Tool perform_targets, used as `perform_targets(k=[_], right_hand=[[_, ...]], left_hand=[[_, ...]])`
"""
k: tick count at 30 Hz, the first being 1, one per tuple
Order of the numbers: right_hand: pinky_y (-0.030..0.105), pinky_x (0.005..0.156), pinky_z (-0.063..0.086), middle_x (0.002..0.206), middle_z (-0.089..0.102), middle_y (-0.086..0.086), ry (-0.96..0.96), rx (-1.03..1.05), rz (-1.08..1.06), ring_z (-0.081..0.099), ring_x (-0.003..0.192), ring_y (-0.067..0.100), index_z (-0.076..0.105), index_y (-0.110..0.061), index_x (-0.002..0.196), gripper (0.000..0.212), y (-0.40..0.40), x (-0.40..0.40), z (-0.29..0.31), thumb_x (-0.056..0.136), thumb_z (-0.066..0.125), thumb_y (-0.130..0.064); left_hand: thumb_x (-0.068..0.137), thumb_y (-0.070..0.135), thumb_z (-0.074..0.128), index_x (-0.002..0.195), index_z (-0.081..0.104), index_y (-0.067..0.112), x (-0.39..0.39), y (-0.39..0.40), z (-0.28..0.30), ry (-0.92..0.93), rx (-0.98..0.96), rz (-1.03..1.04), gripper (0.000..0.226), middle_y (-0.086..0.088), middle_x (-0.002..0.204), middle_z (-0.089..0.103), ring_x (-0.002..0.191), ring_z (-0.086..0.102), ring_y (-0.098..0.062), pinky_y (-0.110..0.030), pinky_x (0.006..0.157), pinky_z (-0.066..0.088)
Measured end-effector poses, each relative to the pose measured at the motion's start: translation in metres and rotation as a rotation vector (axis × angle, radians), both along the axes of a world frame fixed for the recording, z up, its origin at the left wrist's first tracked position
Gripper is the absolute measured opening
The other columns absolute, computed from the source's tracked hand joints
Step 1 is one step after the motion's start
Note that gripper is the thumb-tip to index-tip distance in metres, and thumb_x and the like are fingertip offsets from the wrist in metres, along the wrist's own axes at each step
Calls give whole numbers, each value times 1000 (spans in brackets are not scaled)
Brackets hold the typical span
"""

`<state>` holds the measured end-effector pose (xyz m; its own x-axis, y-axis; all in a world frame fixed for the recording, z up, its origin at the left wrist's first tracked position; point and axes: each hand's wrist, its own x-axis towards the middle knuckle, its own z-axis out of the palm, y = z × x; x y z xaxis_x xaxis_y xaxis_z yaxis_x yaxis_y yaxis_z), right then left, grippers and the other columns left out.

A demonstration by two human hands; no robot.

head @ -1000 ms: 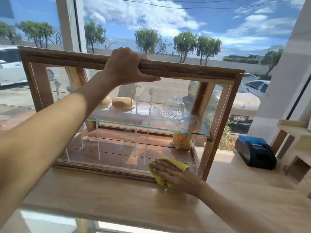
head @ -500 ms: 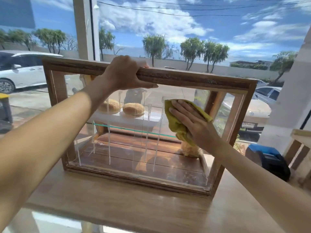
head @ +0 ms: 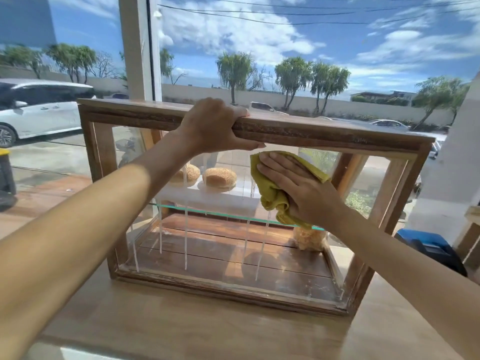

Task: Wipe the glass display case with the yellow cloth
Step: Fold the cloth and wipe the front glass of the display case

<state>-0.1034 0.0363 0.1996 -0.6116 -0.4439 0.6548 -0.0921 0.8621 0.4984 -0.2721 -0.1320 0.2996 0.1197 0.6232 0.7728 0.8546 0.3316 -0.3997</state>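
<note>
Setting: you face a wooden bench (head: 181, 331) set against a big window, with a street, parked cars and trees outside.
Display case: the glass display case (head: 259, 131), wood-framed, stands across the bench's middle towards its far edge.
Yellow cloth: the yellow cloth (head: 272, 196) lies flat on the front pane, upper right, just under the top rail.
Right hand: your right hand (head: 298, 188) presses the cloth to the glass, fingers straight and together.
Left hand: your left hand (head: 213, 126) grips the top rail, fingers curled over it.
In your way: white drip streaks (head: 185, 242) run down the pane.
Inside: two buns (head: 219, 177) on the glass shelf, a bag of something pale (head: 309, 239) at the floor's right.
Nearby: a blue-and-black device (head: 431, 249) at the bench's right edge.
</note>
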Motion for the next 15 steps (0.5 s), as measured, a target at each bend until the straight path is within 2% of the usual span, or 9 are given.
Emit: perform_targets(k=[5, 10, 15], right_hand=[[29, 116, 24, 148, 38, 4, 32, 11, -5, 31, 140, 17, 43, -10, 140, 54, -13, -11, -10, 88, 53, -2], [34, 114, 31, 149, 37, 5, -16, 7, 13, 32, 140, 19, 41, -10, 141, 50, -14, -19, -25, 93, 50, -10], [36, 112, 33, 151, 34, 2, -97, 5, 6, 28, 141, 17, 33, -13, 145, 50, -14, -24, -62, 96, 43, -12]], left_hand=[[66, 87, 28, 88, 71, 14, 1, -2, -1, -3, 11, 21, 87, -3, 56, 65, 52, 61, -21, -26, 55, 47], [65, 87, 28, 85, 71, 16, 0, -1, -2, -8, 29, 45, 86, -4, 52, 62, 51, 59, -23, -27, 55, 48], [66, 86, 31, 86, 72, 18, 0, -3, -3, -9, 38, 45, 82, -3, 51, 61, 50, 58, -22, -23, 54, 39]])
